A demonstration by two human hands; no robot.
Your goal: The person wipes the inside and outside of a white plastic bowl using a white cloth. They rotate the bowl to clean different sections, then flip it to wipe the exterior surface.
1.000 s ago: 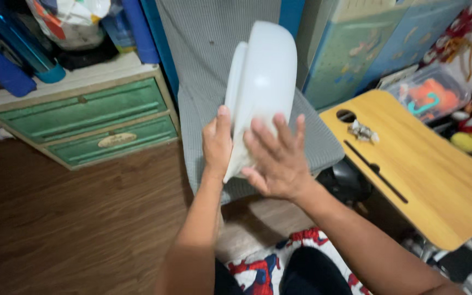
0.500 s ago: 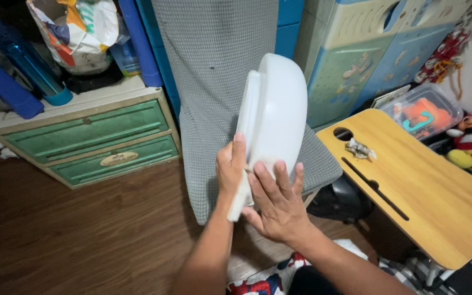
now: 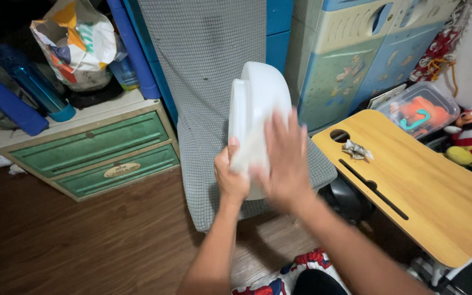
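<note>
A white, rounded plastic basin-like item point(image 3: 253, 101) stands on edge in front of me, over a grey checked chair point(image 3: 208, 71). My left hand point(image 3: 230, 177) grips its lower rim from the left, thumb up along the edge. My right hand point(image 3: 285, 161), blurred by motion, lies flat against its outer curved face with fingers spread. The lower part of the white item is hidden behind both hands.
A green two-drawer cabinet point(image 3: 91, 150) stands at left with a blue bottle point(image 3: 36, 82) and a printed bag point(image 3: 75, 43) on top. At right is a wooden lap table point(image 3: 427, 191) with crumpled foil point(image 3: 356, 149), a clear plastic box point(image 3: 424, 109) and a plush toy point(image 3: 471, 136).
My right hand has slid up the curved face of the white item, from near its bottom edge to its middle. The left hand keeps its grip on the rim.
</note>
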